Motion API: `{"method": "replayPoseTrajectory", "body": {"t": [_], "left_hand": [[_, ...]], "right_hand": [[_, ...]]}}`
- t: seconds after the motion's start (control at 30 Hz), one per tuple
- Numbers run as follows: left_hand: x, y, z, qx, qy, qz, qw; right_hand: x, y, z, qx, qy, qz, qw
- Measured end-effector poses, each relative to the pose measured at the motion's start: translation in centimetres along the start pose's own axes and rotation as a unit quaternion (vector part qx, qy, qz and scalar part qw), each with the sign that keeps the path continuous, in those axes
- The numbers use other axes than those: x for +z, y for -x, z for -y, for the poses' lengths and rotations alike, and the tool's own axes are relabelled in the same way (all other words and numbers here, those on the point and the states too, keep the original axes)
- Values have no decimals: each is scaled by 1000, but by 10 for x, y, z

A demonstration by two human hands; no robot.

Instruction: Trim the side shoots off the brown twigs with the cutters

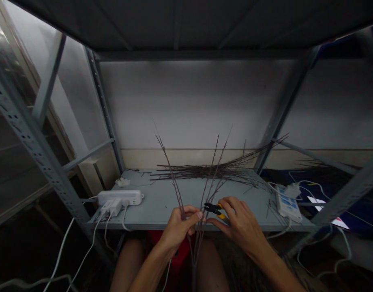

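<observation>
In the head view two hands work at the lower middle of the frame. The left hand (180, 225) has its grip closed around the stems of one forked branch (194, 257), thumb pressed against them; the branch stands upright there, splitting near the bottom edge, with at least three long thin tips rising to mid-frame. The right hand (243, 221) has its grip curled around the yellow and black handles of one pair of pliers (213, 208), whose dark jaws lie right at the stems; how far those jaws are parted, I cannot tell. One heap of cut twigs (201, 172) lies across the centre, too tangled to count. Two white power strips show: one (130, 197) at the lower left, with plugs and cords, the other (288, 206) at the lower right. One crumpled white scrap (122, 182) lies behind the left strip. All these rest on or over a grey-blue metal shelf (157, 194), part of a rack with four posts in sight and a second shelf (153, 26) overhead, dark across the top. Behind stands a pale wall (189, 101), dimly lit. Two bare thighs (127, 263) show at the bottom edge, with something red (178, 259) between them.
</observation>
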State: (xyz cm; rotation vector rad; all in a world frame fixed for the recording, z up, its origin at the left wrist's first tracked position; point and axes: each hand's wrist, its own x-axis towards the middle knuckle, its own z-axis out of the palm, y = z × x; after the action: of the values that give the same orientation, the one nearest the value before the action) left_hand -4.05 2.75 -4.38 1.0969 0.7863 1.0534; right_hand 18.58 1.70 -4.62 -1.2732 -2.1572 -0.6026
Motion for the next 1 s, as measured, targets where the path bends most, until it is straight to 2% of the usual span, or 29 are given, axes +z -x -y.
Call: {"method": "replayPoseTrajectory", "body": {"t": [0.27,0.5,0.67,0.77,0.87,1.0], "left_hand": [[-1,1,-12,28,-45,15,998],[0,9,-27,38,-134,-22,990],[-4,5,-23,53,-138,-49,988],[-10,1,-15,56,-149,-73,984],[-18,0,-7,56,-169,-78,981],[-26,2,6,34,-170,-76,982]], "right_hand": [[-9,-4,-2,-36,19,34,999],[-6,-2,3,-25,33,22,999],[2,-1,11,45,-69,48,995],[1,-10,11,129,-150,27,980],[-13,-27,3,216,-197,4,956],[-38,-53,-16,270,-205,2,941]]}}
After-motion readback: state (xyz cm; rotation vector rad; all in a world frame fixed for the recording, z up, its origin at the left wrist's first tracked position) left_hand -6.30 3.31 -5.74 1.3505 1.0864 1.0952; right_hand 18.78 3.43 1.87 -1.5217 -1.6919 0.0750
